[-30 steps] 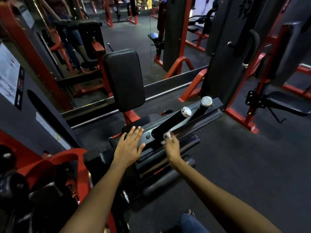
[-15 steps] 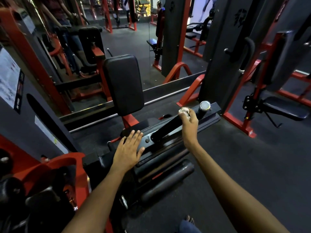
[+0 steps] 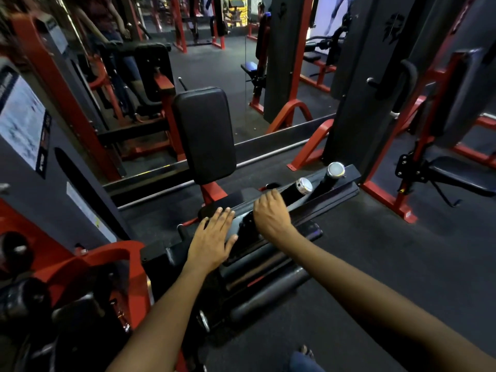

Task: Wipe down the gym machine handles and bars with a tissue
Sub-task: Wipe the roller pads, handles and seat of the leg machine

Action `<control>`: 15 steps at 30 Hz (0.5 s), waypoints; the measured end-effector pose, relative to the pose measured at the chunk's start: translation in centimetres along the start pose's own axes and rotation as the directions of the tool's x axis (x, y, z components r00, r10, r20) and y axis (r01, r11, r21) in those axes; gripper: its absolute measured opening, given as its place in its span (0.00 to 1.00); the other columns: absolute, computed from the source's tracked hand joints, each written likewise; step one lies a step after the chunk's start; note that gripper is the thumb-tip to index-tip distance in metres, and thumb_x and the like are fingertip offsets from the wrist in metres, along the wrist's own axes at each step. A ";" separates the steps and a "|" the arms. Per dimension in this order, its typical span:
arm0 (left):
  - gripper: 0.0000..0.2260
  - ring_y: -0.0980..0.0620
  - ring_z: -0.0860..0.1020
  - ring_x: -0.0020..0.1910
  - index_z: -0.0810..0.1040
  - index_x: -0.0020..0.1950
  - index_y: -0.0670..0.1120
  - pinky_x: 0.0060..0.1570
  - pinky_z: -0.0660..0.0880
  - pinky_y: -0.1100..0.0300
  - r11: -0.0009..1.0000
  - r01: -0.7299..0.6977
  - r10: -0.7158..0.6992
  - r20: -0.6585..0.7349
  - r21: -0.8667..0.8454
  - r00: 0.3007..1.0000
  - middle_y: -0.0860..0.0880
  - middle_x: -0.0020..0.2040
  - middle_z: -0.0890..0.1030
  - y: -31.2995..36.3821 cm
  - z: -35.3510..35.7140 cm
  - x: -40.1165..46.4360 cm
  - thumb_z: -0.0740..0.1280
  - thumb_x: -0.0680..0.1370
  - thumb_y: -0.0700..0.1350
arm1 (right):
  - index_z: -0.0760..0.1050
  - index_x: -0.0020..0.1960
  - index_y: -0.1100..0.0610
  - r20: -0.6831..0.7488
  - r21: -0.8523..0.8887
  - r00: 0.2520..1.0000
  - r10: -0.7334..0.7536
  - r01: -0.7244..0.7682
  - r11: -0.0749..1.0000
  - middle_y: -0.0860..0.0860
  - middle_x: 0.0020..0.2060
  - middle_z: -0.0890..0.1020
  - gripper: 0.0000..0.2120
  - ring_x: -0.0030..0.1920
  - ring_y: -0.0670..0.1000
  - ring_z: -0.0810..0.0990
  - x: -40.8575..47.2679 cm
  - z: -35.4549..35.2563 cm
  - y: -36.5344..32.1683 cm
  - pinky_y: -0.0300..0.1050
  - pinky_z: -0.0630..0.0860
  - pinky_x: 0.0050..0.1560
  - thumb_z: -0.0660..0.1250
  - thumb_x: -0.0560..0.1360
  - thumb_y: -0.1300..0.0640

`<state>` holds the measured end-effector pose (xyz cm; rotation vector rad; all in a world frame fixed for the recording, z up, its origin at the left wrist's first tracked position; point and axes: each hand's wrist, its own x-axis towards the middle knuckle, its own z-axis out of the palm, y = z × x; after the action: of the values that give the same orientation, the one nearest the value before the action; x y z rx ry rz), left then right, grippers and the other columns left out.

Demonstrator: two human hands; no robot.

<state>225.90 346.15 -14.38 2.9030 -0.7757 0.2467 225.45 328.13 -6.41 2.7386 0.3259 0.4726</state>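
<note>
Right grip (image 3: 271,216), curled round the near handle (image 3: 291,191), has slid back down from its chrome cap; left grip (image 3: 213,237) lies flat, bracing.

No text can be read here. A white poster (image 3: 22,124) on the grey panel at the left carries print, but it is too blurred to read. A pale sticker (image 3: 88,214) lower on the same panel is also unreadable. A dark emblem (image 3: 394,24) is on the black column at the right, with no letters I can make out.
</note>
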 end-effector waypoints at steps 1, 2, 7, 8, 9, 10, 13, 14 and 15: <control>0.28 0.48 0.66 0.74 0.63 0.76 0.44 0.65 0.70 0.47 1.000 0.001 -0.001 0.003 -0.003 1.000 0.47 0.74 0.69 0.0 0.0 0.1 0.52 0.80 0.57 | 0.80 0.45 0.62 0.059 0.028 0.997 -0.050 0.049 0.998 0.59 0.42 0.82 0.17 0.46 0.58 0.80 0.3 0.7 -1.1 0.51 0.71 0.57 0.53 0.75 0.59; 0.28 0.48 0.66 0.74 0.63 0.76 0.44 0.65 0.71 0.46 1.000 0.002 -0.002 0.003 0.002 1.000 0.47 0.74 0.69 0.0 0.0 0.0 0.52 0.79 0.57 | 0.81 0.50 0.62 0.091 0.047 0.992 -0.093 0.089 0.995 0.59 0.46 0.82 0.18 0.51 0.59 0.79 0.2 1.4 -2.2 0.53 0.70 0.60 0.53 0.76 0.58; 0.28 0.49 0.62 0.76 0.61 0.77 0.45 0.68 0.66 0.48 1.000 -0.004 0.004 -0.015 0.017 1.000 0.48 0.76 0.65 0.0 0.1 -0.1 0.50 0.81 0.58 | 0.79 0.57 0.66 -0.092 0.020 0.952 -0.291 0.294 0.956 0.62 0.56 0.80 0.21 0.59 0.58 0.79 -3.9 5.7 -2.2 0.52 0.64 0.69 0.52 0.73 0.62; 0.28 0.49 0.63 0.75 0.62 0.77 0.45 0.67 0.67 0.48 1.000 -0.003 0.004 -0.020 0.022 1.000 0.47 0.75 0.66 0.0 0.0 -0.1 0.50 0.80 0.58 | 0.77 0.60 0.66 -0.171 0.075 0.933 -0.316 0.332 0.940 0.61 0.59 0.79 0.20 0.62 0.58 0.77 -4.5 6.5 -1.4 0.51 0.59 0.71 0.53 0.74 0.62; 0.28 0.48 0.64 0.75 0.63 0.76 0.45 0.66 0.68 0.47 1.000 -0.005 0.005 -0.022 0.016 1.000 0.47 0.75 0.67 0.1 0.0 0.0 0.51 0.80 0.57 | 0.76 0.61 0.66 -0.235 0.152 0.913 -0.333 0.373 0.915 0.60 0.60 0.78 0.19 0.64 0.58 0.75 -5.2 6.9 -0.6 0.51 0.56 0.72 0.54 0.75 0.62; 0.28 0.48 0.65 0.74 0.64 0.76 0.44 0.65 0.70 0.47 1.000 -0.010 0.010 -0.022 0.005 1.000 0.47 0.74 0.68 0.1 -0.1 0.0 0.52 0.80 0.57 | 0.76 0.61 0.65 -0.311 0.258 0.898 -0.311 0.395 0.882 0.60 0.61 0.78 0.18 0.65 0.57 0.74 -6.0 7.6 0.2 0.49 0.57 0.71 0.54 0.77 0.62; 0.28 0.47 0.67 0.73 0.65 0.75 0.43 0.63 0.71 0.46 1.000 -0.017 0.017 -0.027 -0.001 1.000 0.46 0.73 0.70 0.1 -0.1 0.0 0.53 0.79 0.56 | 0.78 0.56 0.65 -0.294 0.745 0.947 0.132 0.140 0.653 0.59 0.55 0.81 0.15 0.58 0.52 0.76 -8.7 7.1 0.5 0.46 0.71 0.62 0.56 0.78 0.61; 0.27 0.48 0.67 0.73 0.66 0.75 0.43 0.63 0.72 0.46 1.000 -0.015 0.015 -0.024 -0.002 1.000 0.46 0.73 0.70 0.1 0.0 0.0 0.53 0.79 0.56 | 0.78 0.55 0.65 -0.136 0.892 0.905 0.404 -0.065 0.447 0.58 0.53 0.81 0.14 0.55 0.49 0.77 -8.8 6.8 0.2 0.41 0.74 0.58 0.57 0.75 0.66; 0.28 0.48 0.67 0.73 0.65 0.75 0.43 0.63 0.72 0.46 1.000 -0.014 0.014 -0.022 0.003 1.000 0.46 0.73 0.70 0.1 0.0 0.0 0.53 0.79 0.56 | 0.78 0.55 0.64 0.116 0.965 0.763 0.636 -0.237 0.109 0.58 0.51 0.81 0.15 0.51 0.48 0.77 -8.2 6.2 0.1 0.36 0.75 0.53 0.57 0.74 0.70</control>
<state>225.87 346.06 -14.34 2.8929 -0.7930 0.2807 220.16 324.01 -14.16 4.0062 -0.3924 1.3146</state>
